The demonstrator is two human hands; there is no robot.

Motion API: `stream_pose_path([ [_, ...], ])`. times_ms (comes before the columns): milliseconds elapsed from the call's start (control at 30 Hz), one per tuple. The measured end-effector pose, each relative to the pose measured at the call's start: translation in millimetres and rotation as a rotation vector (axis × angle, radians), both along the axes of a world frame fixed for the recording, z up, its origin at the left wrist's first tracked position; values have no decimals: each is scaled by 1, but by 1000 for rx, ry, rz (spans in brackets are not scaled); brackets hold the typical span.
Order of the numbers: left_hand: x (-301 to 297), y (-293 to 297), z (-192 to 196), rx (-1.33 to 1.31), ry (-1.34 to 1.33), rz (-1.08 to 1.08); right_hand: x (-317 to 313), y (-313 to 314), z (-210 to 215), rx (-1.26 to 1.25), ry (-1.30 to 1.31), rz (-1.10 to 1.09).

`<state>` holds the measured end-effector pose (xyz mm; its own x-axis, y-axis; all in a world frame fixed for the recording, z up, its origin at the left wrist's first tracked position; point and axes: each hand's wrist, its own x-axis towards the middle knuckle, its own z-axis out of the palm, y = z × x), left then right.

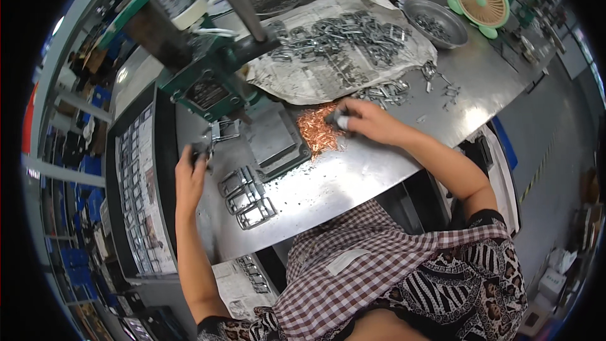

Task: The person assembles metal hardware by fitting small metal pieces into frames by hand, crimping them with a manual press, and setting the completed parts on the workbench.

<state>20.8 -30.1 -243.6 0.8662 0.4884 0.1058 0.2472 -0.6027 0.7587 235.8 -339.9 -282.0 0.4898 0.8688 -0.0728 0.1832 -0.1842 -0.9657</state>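
Note:
My left hand (192, 165), with dark coverings on the fingertips, pinches at the near left of the green press. A silver rectangular metal buckle frame (225, 129) lies at its fingertips, partly under the press head, beside the flat steel block (270, 134). On the other side of the block, my right hand (358, 119) reaches to the edge of a heap of small copper-coloured pins (317, 131). Dark and white coverings wrap its fingers, which are closed together; whatever is between them is hidden. Several metal buckle frames (245, 198) are laid together at the table's front edge.
The green hand press (205, 91) rises at the left behind my hands. Newspaper (297, 81) carries a large pile of metal parts, with a metal bowl (435, 23) and a small fan (481, 0) beyond. A black tray (165, 183) of frames stands left.

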Motion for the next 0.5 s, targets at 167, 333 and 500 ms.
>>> stream_pose_path([
  [167,0,-102,30,-170,21,-257,1,-13,28,121,-8,-158],
  [333,24,-166,-32,-828,83,-391,-33,-14,62,127,-194,-145],
  [500,33,-179,-37,-1177,132,-350,-68,-27,53,294,-511,127],
])
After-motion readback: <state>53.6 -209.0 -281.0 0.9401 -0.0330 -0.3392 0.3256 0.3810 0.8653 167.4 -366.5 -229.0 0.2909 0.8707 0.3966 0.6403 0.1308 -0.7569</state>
